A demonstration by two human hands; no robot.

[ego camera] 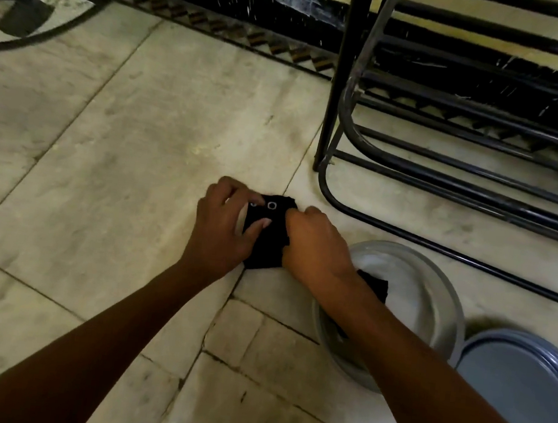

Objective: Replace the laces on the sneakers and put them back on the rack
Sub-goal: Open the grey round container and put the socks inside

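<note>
My left grip (222, 229) and right grip (316, 249) both pinch the black sneaker (269, 244), held between them near the rack (341, 80).

Both arms reach out over the stone-tiled floor (121, 160). Left grip (224, 229) curls round a black sneaker (273, 236), thumb pressed across its front and fingers over the top edge. Right grip (318, 246) pinches the same shoe from its right side. Two metal-ringed eyelets (272, 205) show between my fingers; no lace is visible in them. A steel bowl (448, 291) stands under my right forearm, with a dark item (375, 285) in it, too blurred to name. A grey round lid (521, 385) lies just beside the bowl. A black metal rack (339, 80) stands beyond, its lower bars bare.
</note>
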